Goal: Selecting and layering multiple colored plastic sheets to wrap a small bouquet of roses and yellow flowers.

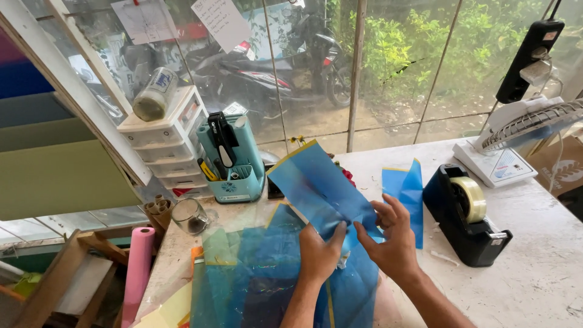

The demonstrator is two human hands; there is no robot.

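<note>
My left hand (318,254) and my right hand (392,237) together pinch the lower end of a translucent blue sheet with a yellow edge (316,185), which rises tilted toward the upper left above the table. Beneath my hands lies a pile of overlapping blue and green translucent sheets (261,273). Another folded blue sheet (405,191) lies just right of my right hand.
A black tape dispenser (464,215) with a roll of tape stands at the right. A teal desk organiser (234,161) with pens, white mini drawers (167,143), a glass (189,215) and a pink roll (138,270) are at the left. A white fan (516,130) stands at back right.
</note>
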